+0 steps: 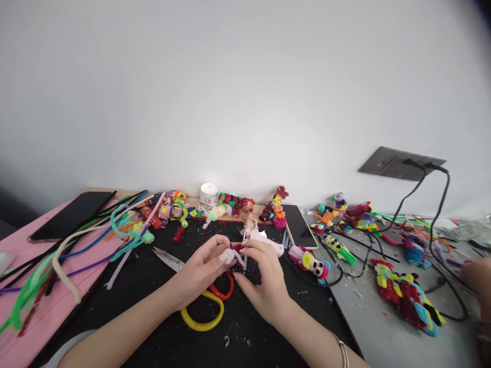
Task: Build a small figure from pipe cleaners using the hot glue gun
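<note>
My left hand [199, 271] and my right hand [264, 281] meet over a black mat [153, 317]. Both pinch a small craft piece [235, 254] of white and red fuzzy pipe cleaner between their fingertips. Under the hands lie scissors [203, 301] with yellow and red handles, blades pointing left. A white glue gun [257, 236] lies just behind the hands, its nozzle toward the wall.
Loose pipe cleaners [69, 250] sprawl over a pink sheet at left beside a dark phone [72, 214]. Finished pipe-cleaner figures [406, 296] line the back and right. A white tape roll [209, 194], a second phone [299, 225], black cables [433, 220] and another person's hand [477, 278] are also there.
</note>
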A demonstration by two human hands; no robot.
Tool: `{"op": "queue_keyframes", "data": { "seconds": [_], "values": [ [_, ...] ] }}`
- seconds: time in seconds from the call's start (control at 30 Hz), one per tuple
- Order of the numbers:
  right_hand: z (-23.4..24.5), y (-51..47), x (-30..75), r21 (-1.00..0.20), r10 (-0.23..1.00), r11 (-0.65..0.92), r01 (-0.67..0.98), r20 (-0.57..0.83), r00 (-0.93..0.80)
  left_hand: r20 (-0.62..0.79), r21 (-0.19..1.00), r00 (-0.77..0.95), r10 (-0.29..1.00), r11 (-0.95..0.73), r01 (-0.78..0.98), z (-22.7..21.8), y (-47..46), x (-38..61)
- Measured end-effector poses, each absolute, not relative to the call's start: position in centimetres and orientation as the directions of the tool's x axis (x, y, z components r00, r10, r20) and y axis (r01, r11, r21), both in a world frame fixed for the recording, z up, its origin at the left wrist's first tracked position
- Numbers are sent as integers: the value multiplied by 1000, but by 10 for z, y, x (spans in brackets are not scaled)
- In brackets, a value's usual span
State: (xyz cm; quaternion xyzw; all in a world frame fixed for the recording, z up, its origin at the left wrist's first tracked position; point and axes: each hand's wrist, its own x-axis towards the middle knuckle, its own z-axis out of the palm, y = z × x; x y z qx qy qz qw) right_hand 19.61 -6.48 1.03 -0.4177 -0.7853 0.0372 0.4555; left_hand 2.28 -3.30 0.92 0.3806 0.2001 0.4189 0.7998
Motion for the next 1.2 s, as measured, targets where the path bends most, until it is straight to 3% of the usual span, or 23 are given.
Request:
{"op": "queue_keyframes", "data": {
  "seconds": [0.27,0.7,0.97,1.2],
  "values": [
    [7,-57,199,-512,720,653,558,648,-249,-55,796,662,747,433,-423,9,-37,24],
    [0,-58,201,-687,849,500,527,507,-145,-180,664,717,673,621,-416,13,-30,20],
    [1,-60,200,-534,787,563,630,579,-212,-175,634,742,647,651,-417,12,-29,19],
    [3,-61,200,-516,778,576,634,584,-232,-167,632,749,642,652,-419,11,-29,17]
  ]
}}
